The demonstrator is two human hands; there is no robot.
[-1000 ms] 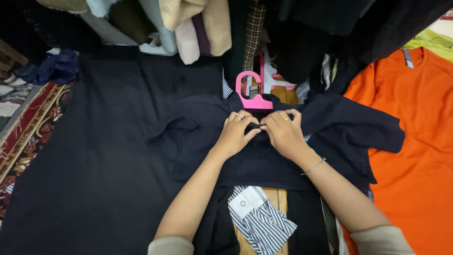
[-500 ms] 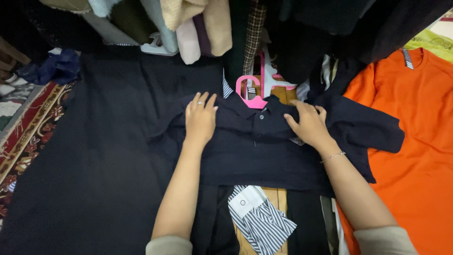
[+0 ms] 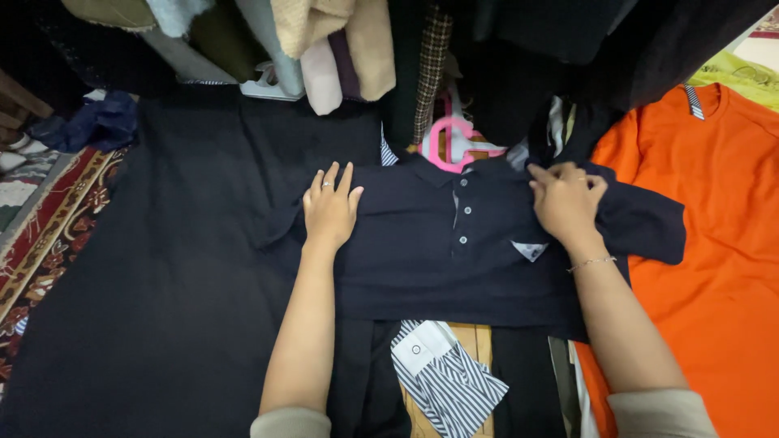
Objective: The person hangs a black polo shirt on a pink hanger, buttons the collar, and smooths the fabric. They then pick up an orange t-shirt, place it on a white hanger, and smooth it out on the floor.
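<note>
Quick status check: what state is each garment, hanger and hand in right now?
Navy short-sleeved polo shirt: spread flat, front up, placket buttoned.
Pink plastic hanger: lying just above the collar.
Left hand: open, palm flat on the shirt's shoulder.
Right hand: fingers curled, gripping the other shoulder.
Orange T-shirt: laid flat beside it.
Striped folded shirt: folded, below the hem.

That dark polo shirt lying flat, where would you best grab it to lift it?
Probably at the two shoulders of the navy polo shirt, coming down from above. It lies face up, collar towards the pink hanger, with the left hand flat on one shoulder and the right hand at the other.
</note>
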